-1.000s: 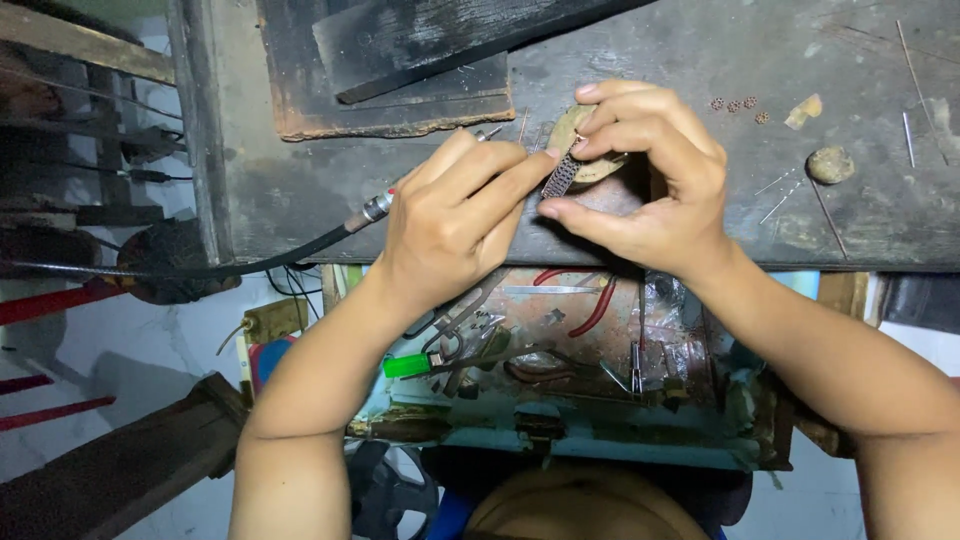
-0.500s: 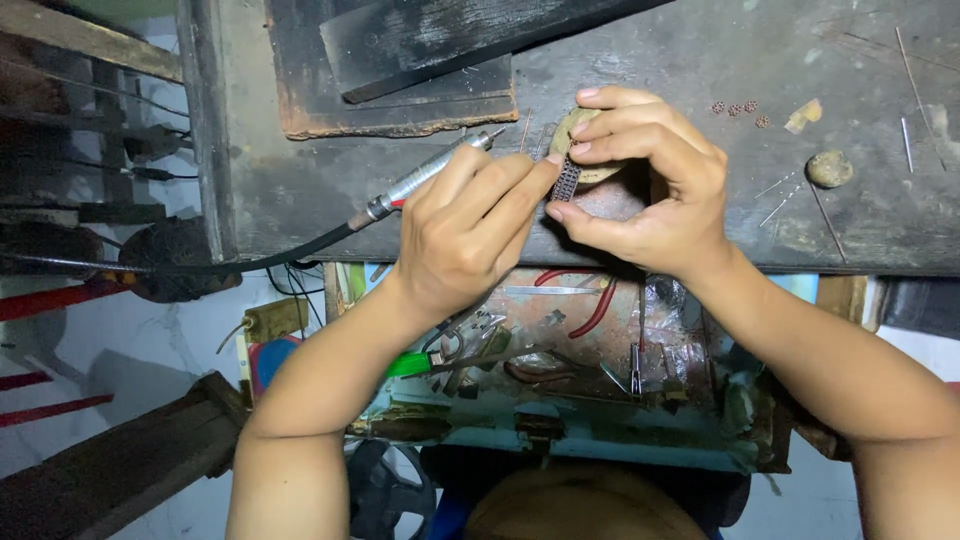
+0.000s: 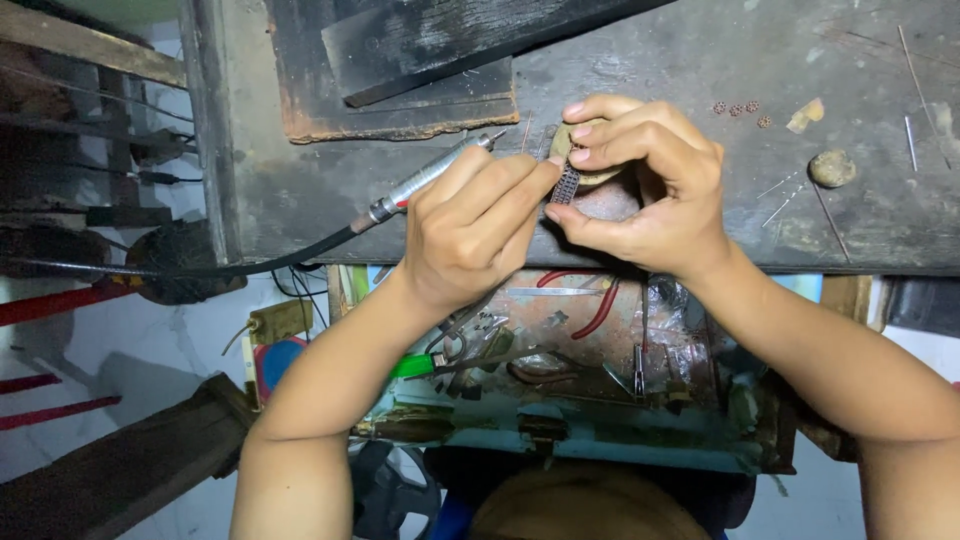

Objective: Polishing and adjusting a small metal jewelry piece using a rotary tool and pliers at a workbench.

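My left hand (image 3: 470, 230) and my right hand (image 3: 655, 190) meet at the front edge of a dark, worn workbench (image 3: 700, 60). Both pinch a small ribbed metal strip (image 3: 566, 185) between fingertips and thumbs. A pale rounded lump (image 3: 572, 150) sits under my right index finger, mostly hidden. A silver rotary handpiece (image 3: 425, 180) on a black cable runs along the far side of my left hand, its tip pointing up and right. Whether my left hand grips the handpiece is hidden.
An open drawer (image 3: 560, 440) below the bench holds red-handled pliers (image 3: 600, 310), a green-handled tool (image 3: 410, 365) and other small tools. On the bench lie a dark wooden block (image 3: 420, 50), tiny brown beads (image 3: 740, 108), a small stone (image 3: 831, 168) and thin wires (image 3: 910, 130).
The handpiece has swung upward along my left hand, and its tip now shows beyond the fingers. Both hands stay together on the strip, shifted only slightly.
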